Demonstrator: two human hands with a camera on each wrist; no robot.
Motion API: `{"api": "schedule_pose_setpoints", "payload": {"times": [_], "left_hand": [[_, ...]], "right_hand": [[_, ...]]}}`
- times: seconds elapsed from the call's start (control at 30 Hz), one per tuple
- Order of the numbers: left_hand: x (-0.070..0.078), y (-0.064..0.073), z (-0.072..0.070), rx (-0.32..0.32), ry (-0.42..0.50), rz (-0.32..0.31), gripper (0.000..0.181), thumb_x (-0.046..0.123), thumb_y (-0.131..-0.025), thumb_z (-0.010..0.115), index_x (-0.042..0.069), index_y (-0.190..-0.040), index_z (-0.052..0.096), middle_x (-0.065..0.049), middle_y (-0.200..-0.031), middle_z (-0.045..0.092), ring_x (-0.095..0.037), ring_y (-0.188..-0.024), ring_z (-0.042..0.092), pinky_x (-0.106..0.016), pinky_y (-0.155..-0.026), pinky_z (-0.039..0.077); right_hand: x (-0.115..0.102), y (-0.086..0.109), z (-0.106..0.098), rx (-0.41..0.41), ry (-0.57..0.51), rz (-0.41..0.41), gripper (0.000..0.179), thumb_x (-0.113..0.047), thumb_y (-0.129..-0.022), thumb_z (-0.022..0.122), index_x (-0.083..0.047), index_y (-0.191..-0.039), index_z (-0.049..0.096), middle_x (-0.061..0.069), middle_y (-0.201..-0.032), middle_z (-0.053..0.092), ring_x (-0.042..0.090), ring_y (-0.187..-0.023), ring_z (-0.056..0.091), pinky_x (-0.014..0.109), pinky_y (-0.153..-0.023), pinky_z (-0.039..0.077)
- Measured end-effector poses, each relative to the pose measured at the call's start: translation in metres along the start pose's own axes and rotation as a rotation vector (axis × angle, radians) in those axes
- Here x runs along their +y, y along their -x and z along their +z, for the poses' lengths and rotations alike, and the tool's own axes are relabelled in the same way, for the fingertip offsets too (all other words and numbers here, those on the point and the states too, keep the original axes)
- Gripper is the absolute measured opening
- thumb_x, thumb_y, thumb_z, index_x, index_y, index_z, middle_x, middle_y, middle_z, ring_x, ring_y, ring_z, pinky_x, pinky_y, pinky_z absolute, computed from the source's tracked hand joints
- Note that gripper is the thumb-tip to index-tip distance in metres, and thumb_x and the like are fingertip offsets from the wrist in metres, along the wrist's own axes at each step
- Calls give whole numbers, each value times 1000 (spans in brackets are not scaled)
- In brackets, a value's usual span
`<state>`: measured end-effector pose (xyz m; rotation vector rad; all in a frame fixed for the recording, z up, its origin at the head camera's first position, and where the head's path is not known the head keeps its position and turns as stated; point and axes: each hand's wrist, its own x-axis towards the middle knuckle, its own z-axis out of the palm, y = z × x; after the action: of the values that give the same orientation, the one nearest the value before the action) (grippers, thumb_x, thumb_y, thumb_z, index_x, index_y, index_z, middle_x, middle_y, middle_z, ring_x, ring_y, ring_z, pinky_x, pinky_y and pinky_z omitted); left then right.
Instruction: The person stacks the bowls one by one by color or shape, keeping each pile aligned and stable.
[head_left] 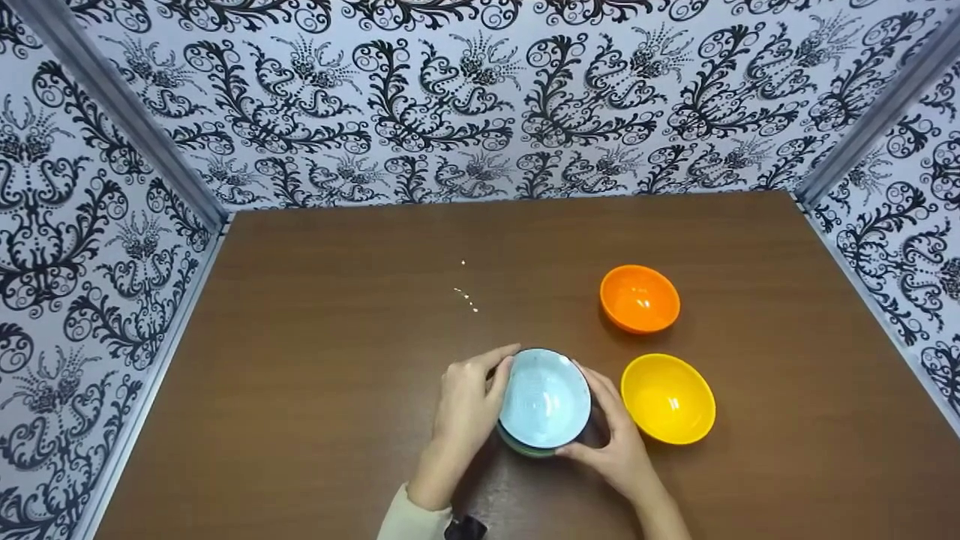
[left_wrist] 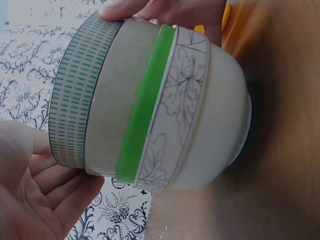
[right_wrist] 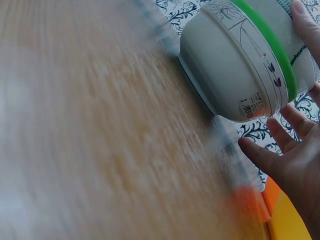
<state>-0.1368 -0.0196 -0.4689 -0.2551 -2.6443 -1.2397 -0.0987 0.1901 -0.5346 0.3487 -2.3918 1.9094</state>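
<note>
A pale blue bowl (head_left: 546, 397) sits at the top of a stack, its outside banded with green dashes in the left wrist view. My left hand (head_left: 466, 405) holds its left side, thumb by the rim. From the right, my right hand (head_left: 621, 446) grips the same bowl, with its thumb at the near side and fingers round the far side. Below it shows the green rim (left_wrist: 145, 110) of another bowl, nested in a white bowl (left_wrist: 217, 115) with a leaf-pattern band. In the right wrist view, a barcode label (right_wrist: 252, 106) is on the white bowl.
To the right of the stack stands a yellow bowl (head_left: 667, 399), close to my right hand. An orange bowl (head_left: 640, 298) is farther back. Small light specks (head_left: 466, 297) mark the brown table (head_left: 315, 352). Patterned panels (head_left: 450, 97) enclose the back and sides.
</note>
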Motion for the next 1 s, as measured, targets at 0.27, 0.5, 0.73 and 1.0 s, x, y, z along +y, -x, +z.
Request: {"api": "schedule_pose_setpoints", "payload": {"times": [0.27,0.5,0.73,1.0], "left_hand": [[-4,5,2,-6,117,-22,25,19,-102,57,14,-121,73,-3,-120,73,-15,-111,70,-28,-87,59],[-13,16,9,-14,326,-39,31,16,-103,54,11,-131,66,-1,-131,68,-16,-123,63,-32,-99,55],[-21,27,19,5,497,-49,34,19,-105,49,15,-138,60,2,-138,64,-15,-134,55,-31,-115,41],[-26,39,25,-66,631,-80,51,18,-100,60,17,-149,46,-1,-151,51,-18,-142,44,-23,-117,35]], "right_hand": [[1,0,1,-6,-11,-20,94,-7,-72,87,-20,-153,40,2,-149,46,4,-134,46,12,-111,34],[2,2,3,20,-22,-67,97,1,-69,87,-16,-152,41,6,-149,48,5,-134,46,10,-111,34],[4,2,4,22,-2,-45,97,-1,-70,86,-19,-153,40,3,-150,48,5,-134,46,10,-111,33],[6,2,3,3,-9,-89,98,1,-70,86,-15,-154,38,7,-152,45,4,-136,45,10,-113,32]]}}
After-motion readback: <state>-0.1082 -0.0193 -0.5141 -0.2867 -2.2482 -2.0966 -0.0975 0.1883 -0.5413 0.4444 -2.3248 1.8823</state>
